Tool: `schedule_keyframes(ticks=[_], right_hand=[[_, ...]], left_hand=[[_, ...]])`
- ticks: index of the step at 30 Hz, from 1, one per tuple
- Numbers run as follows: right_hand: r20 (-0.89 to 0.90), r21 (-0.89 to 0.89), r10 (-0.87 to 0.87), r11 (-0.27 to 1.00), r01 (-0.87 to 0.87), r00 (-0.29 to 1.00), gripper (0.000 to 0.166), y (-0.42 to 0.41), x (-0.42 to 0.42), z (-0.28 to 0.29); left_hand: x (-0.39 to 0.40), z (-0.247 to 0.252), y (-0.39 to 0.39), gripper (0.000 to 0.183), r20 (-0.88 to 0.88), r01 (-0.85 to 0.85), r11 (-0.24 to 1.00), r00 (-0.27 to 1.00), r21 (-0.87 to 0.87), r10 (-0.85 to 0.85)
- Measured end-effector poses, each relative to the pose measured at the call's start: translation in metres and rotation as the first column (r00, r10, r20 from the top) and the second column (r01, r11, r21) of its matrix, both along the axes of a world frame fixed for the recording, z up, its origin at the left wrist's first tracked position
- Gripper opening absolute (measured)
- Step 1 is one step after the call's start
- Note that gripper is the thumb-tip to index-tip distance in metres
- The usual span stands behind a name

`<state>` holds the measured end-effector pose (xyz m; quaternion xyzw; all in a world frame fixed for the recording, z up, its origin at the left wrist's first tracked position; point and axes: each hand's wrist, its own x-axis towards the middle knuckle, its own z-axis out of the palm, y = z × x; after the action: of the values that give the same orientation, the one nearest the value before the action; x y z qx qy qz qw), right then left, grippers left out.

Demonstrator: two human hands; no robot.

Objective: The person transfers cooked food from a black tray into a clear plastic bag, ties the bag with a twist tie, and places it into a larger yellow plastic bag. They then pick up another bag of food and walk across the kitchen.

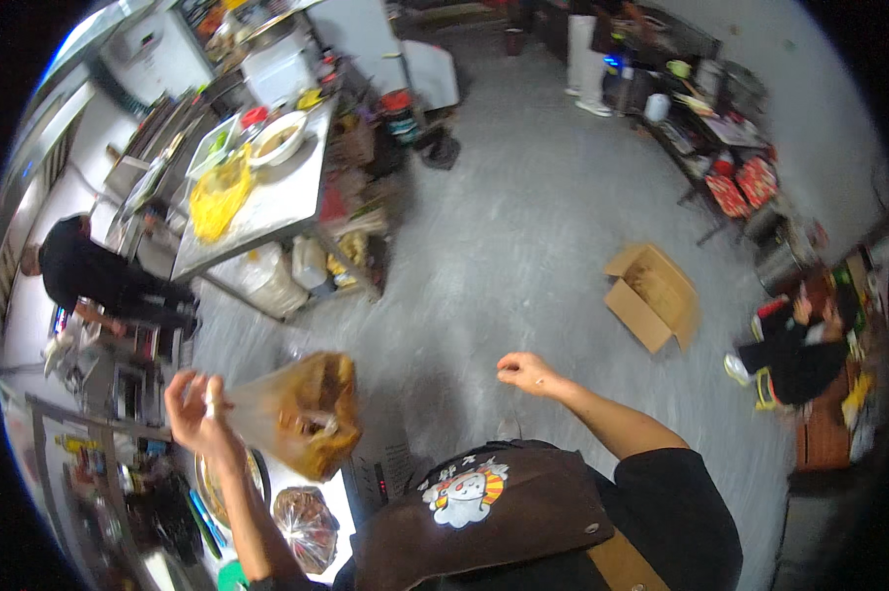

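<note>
My left hand [197, 414] grips the gathered neck of a clear plastic bag [308, 414], which swings out to the right with brown food pieces in it. Under that arm, a second tied plastic bag of dark food [306, 528] rests on a white surface, beside a round pan or bowl [256, 473] partly hidden by my forearm. My right hand [526, 373] is held out over the grey floor with its fingers curled; nothing shows in it, and whether the fingertips touch is unclear.
A metal table [282, 199] ahead on the left bears a white bowl [278, 140] and a yellow plastic bag [221, 193]. An empty cardboard box [651, 295] stands on the floor at the right. One person bends at far left; others are at far right and top right.
</note>
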<state>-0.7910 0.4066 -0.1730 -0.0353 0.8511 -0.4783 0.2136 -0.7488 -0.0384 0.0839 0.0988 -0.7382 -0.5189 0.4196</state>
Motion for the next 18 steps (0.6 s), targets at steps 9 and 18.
schedule_keyframes(ticks=[9,18], right_hand=[[0.006,-0.157,0.015,0.988,-0.013,1.000,0.038,-0.031,-0.198,0.034],[-0.004,-0.020,-0.105,0.994,0.105,0.994,0.030,0.047,-0.377,0.010]], left_hand=[[-0.208,-0.028,0.036,0.014,-0.029,0.165,0.906,0.985,0.391,-0.167],[-0.410,-0.055,0.063,0.032,-0.059,0.446,0.679,0.857,0.583,-0.512]])
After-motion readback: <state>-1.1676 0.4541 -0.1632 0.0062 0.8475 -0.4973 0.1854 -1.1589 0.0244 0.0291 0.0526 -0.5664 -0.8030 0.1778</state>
